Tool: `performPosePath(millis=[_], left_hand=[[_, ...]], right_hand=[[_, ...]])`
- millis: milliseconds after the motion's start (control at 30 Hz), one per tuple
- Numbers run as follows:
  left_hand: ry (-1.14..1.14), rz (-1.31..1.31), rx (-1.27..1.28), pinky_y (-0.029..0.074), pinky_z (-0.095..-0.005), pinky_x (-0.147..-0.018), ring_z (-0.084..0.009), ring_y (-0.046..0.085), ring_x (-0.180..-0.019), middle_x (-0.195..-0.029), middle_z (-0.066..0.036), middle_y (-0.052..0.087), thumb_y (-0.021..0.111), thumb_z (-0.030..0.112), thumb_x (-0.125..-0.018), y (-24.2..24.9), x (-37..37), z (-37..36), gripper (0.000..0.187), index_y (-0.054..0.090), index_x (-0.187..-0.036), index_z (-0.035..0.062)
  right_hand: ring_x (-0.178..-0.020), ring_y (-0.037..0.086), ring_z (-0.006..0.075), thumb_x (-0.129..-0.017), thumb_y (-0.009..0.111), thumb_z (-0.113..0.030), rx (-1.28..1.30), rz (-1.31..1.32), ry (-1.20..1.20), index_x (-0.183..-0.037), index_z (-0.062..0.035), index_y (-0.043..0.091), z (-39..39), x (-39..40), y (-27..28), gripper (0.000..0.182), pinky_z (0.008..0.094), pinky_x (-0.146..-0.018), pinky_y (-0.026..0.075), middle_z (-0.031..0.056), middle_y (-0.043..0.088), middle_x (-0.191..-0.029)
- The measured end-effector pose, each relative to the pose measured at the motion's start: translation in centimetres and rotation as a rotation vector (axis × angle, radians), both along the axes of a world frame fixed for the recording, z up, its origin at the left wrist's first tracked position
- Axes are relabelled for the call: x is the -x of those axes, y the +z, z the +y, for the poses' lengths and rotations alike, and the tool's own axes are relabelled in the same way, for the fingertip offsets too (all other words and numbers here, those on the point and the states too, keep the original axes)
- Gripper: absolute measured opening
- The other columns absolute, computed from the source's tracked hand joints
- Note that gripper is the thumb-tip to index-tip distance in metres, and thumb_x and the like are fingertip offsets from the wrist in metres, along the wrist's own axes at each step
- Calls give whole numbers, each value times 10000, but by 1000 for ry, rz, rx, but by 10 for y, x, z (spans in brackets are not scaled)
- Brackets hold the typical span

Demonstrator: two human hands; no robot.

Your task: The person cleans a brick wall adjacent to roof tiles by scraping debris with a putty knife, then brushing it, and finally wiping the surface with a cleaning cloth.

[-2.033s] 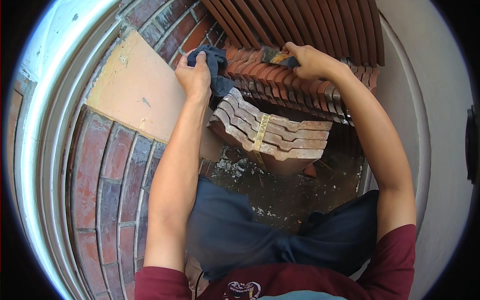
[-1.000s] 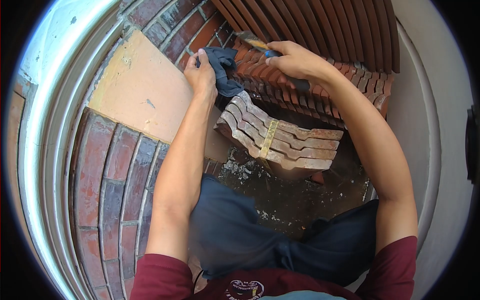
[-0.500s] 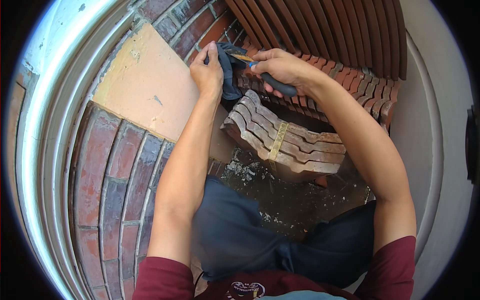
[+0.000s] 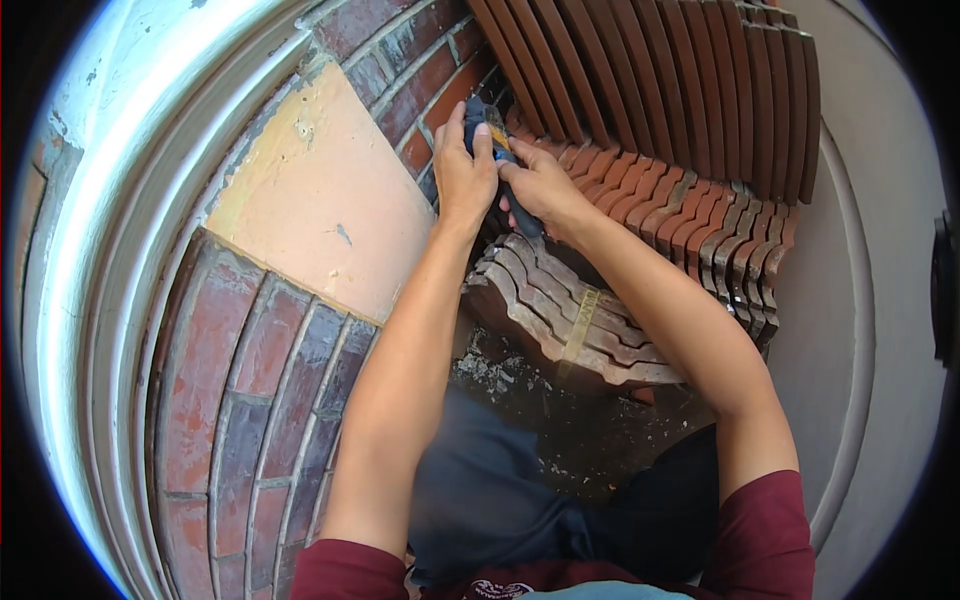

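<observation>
My left hand (image 4: 465, 187) is closed on a dark grey cloth (image 4: 474, 117), beside the brick wall. The cloth is wrapped or pressed against the far end of a hand tool, mostly hidden by the fingers. In my right hand (image 4: 552, 190) is that tool's dark handle (image 4: 522, 213), with a blue part and a yellowish-brown strip ahead of it. I cannot make out the exact kind of tool. Both hands are close together. Just below them lies a stack of weathered clay roof tiles (image 4: 540, 310) bound with a yellowish strap (image 4: 580, 326).
Reddish roof tiles (image 4: 655, 195) stand packed in a row at the back right. Long brown tiles (image 4: 650, 80) lean above them. Brick wall (image 4: 205, 370) with a peach plaster patch (image 4: 330, 200) rises on the left; a pale wall (image 4: 830, 260) bounds the right. Debris litters the dark floor (image 4: 590, 440).
My hands have come closer together, and the right hand's tool has turned steeper, its handle now pointing down toward me. The cloth has bunched up in my left hand. The view has shifted slightly.
</observation>
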State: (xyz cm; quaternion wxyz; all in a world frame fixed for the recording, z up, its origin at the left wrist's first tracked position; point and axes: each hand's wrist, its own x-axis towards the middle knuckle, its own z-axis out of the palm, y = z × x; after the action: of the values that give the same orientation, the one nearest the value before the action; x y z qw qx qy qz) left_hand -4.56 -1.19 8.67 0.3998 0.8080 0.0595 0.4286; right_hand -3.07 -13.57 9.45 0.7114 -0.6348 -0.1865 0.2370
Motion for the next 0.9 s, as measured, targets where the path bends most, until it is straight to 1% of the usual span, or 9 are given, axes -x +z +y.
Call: performPosePath(millis=[100, 233, 367, 467, 533, 567, 667, 700, 900], left_hand=[[80, 19, 112, 494, -386, -903, -349, 656, -997, -1058, -212, 676, 595, 197, -911, -3, -3, 3, 364, 631, -1190, -35], [133, 14, 216, 503, -396, -834, -311, 679, -840, -900, -195, 706, 573, 203, -936, 1, 2, 4, 265, 683, -1003, -29], [-112, -67, 576, 510, -332, -766, -178, 654, -811, -907, -117, 713, 515, 188, -994, -2, 0, 15, 276, 670, -993, -40], [-374, -77, 976, 510, -285, -752, -146, 649, -813, -912, -87, 709, 467, 162, -1021, 9, 8, 7, 278, 659, -1008, -38], [-423, 22, 1057, 554, -324, -796, -200, 685, -844, -979, -104, 712, 484, 164, -1018, 9, 12, 6, 243, 650, -1048, -11], [-448, 60, 1083, 558, -340, -807, -210, 688, -855, -988, -110, 713, 478, 164, -1018, 10, 14, 5, 250, 649, -1056, -15], [-554, 111, 1120, 563, -414, -855, -259, 697, -890, -1013, -134, 713, 484, 210, -1013, 10, 12, 4, 296, 645, -1089, -25], [-584, 121, 1151, 557, -425, -873, -266, 696, -902, -1019, -140, 712, 489, 229, -1011, 13, 12, 3, 307, 646, -1092, -23], [-768, 170, 1254, 551, -435, -873, -266, 694, -893, -1011, -128, 713, 505, 294, -998, 49, 34, -16, 338, 670, -1071, 8]], right_hand=[[-567, 541, 99, -966, 542, -123, 62, -63, -44, -1482, -1, 345, 1, 2, -6, 565, 262, -423, 465, 49, 584, -806], [-556, 553, 114, -929, 582, -160, 98, -230, -89, -1352, 33, 473, -14, 1, -8, 477, 266, -503, 450, 65, 612, -784], [-656, 568, 144, -868, 674, -191, 181, -441, -73, -1248, 18, 539, -46, -20, -5, 454, 290, -625, 463, 56, 601, -788], [-714, 569, 150, -817, 719, -194, 178, -574, -113, -1175, -3, 561, -59, -28, -1, 435, 302, -676, 468, 55, 593, -789], [-743, 568, 147, -784, 741, -189, 149, -625, -158, -1131, -18, 567, -65, -30, 4, 425, 304, -696, 469, 57, 589, -791], [-528, 526, 67, -826, 721, -69, 7, -693, -132, -1161, -31, 517, -60, -36, -1, 394, 221, -439, 411, 22, 593, -851], [-532, 545, 78, -811, 733, -48, 44, -545, -54, -1148, -27, 506, -62, -29, 10, 407, 226, -444, 433, 35, 607, -867], [-615, 594, 118, -740, 766, -46, -8, -456, -86, -1118, -4, 534, -62, -26, 12, 446, 283, -539, 479, 54, 611, -794], [-530, 564, 86, -779, 814, -123, -125, -430, 78, -1132, 3, 515, -75, -33, 30, 479, 237, -431, 438, 60, 622, -775]])
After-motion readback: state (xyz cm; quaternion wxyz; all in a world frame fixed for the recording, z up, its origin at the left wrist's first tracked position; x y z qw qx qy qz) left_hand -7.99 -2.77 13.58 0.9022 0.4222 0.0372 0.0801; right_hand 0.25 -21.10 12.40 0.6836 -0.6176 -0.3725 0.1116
